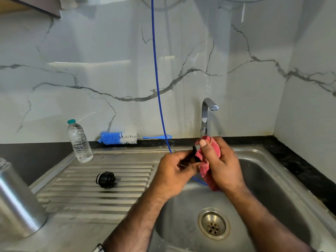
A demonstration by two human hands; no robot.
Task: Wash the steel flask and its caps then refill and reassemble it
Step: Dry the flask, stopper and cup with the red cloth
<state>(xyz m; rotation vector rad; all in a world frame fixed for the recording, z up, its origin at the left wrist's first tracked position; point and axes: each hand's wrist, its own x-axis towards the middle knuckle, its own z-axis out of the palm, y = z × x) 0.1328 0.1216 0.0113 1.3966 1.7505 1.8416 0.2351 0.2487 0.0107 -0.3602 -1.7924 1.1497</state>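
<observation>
Head view, over a steel sink: left hand, fingers curled round a small black cap that juts out between thumb and forefinger; right hand just beside it, fingers and thumb wrapped about a red cloth pressed against the cap. Second black cap lying on the ribbed drainboard, well left of both hands. Steel flask standing at the far left edge. Plastic water bottle and blue bottle brush behind; tap above the hands.

My forearms are bare, no sleeves. My right hand shows a pale-polished thumbnail. My left hand wears nothing visible.
</observation>
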